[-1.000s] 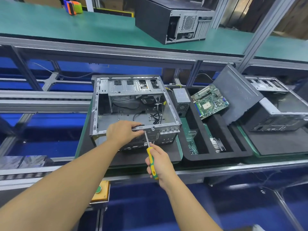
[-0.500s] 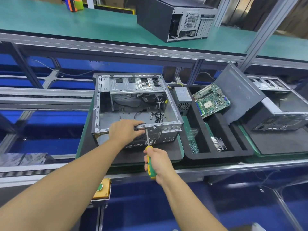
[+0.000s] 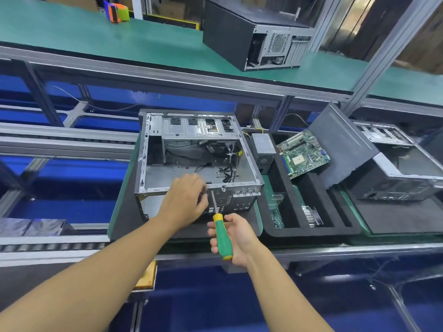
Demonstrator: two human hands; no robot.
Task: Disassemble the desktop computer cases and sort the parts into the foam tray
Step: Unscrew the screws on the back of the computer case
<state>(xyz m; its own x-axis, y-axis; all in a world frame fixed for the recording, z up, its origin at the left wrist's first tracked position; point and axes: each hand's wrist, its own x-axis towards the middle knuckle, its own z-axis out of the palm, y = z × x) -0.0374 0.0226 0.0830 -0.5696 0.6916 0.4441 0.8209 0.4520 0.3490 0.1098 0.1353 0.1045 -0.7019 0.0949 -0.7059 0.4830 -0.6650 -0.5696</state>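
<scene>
Head view, centre of frame: braced the opened computer case (image 3: pixel 196 164) at its near rim with left hand (image 3: pixel 184 201) fingers curled on the metal, presumably to steady it, and clamped right hand (image 3: pixel 237 238) round the screwdriver (image 3: pixel 221 236), tip at that rim, seemingly for a screw; foam tray (image 3: pixel 306 232) just right, motherboard (image 3: pixel 303 153) inside.

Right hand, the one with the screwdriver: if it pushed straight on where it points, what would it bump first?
Most likely the back panel of the case, just under its top rim, beside the left hand. The tip of the screwdriver in the right hand looks nearly on the metal, though depth is unclear.
</scene>
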